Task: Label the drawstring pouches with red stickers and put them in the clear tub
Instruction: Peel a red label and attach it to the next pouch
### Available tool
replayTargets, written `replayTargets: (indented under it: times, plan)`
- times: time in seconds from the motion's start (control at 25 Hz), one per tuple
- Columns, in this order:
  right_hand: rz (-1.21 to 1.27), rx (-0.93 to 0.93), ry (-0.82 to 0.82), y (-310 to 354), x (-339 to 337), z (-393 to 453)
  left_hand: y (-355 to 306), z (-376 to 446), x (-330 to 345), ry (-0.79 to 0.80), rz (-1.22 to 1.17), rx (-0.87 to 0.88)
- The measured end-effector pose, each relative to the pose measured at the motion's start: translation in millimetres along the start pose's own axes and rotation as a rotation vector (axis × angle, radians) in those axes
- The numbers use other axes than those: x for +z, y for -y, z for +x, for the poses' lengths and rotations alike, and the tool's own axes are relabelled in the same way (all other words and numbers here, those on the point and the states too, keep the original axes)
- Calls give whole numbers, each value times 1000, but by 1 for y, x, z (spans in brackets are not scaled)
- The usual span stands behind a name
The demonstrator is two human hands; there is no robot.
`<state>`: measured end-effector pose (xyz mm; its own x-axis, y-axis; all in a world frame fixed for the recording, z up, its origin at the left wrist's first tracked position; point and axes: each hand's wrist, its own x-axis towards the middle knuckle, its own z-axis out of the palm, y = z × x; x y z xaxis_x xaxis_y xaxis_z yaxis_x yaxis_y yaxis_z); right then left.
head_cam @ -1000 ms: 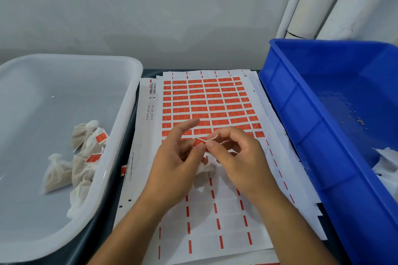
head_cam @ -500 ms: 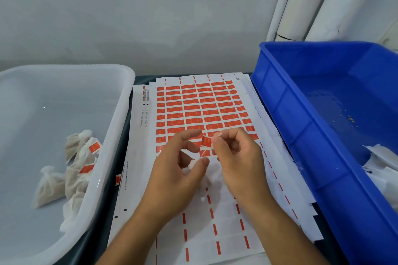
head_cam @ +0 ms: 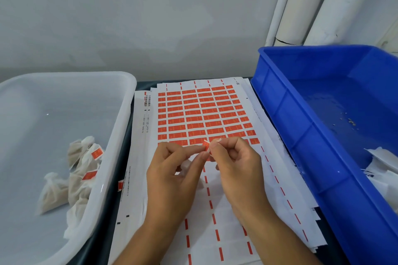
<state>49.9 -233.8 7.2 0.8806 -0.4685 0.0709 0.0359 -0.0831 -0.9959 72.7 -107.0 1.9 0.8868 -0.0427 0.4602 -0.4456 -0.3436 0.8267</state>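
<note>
My right hand (head_cam: 239, 170) pinches a small red sticker (head_cam: 206, 146) between thumb and forefinger above the sticker sheet (head_cam: 204, 114). My left hand (head_cam: 172, 183) meets it, its fingertips touching the sticker's left edge. A white drawstring pouch (head_cam: 185, 166) shows between the left hand's curled fingers, mostly hidden. Several labelled pouches (head_cam: 81, 178) lie in the clear tub (head_cam: 120, 127) on the left.
A blue bin (head_cam: 301, 135) stands on the right with white pouches (head_cam: 383, 170) at its near end. A stack of sticker sheets covers the table between the two containers. One loose red sticker (head_cam: 120, 185) sits by the tub's rim. White pipes rise behind the bin.
The right hand peeled a red sticker off the sheet and lifted it. The left fingertips have now closed in on it. The camera view shifted slightly.
</note>
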Motion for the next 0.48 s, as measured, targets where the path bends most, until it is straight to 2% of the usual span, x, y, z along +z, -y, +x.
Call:
replayTargets:
  times: [0.24,0.48]
  plan:
    - [15,-35,91,3,-2,2,0,4,-3,-10,-59,-80]
    - [-85,-67,214,6,-8,7,1,7,-3,33,-79,-166]
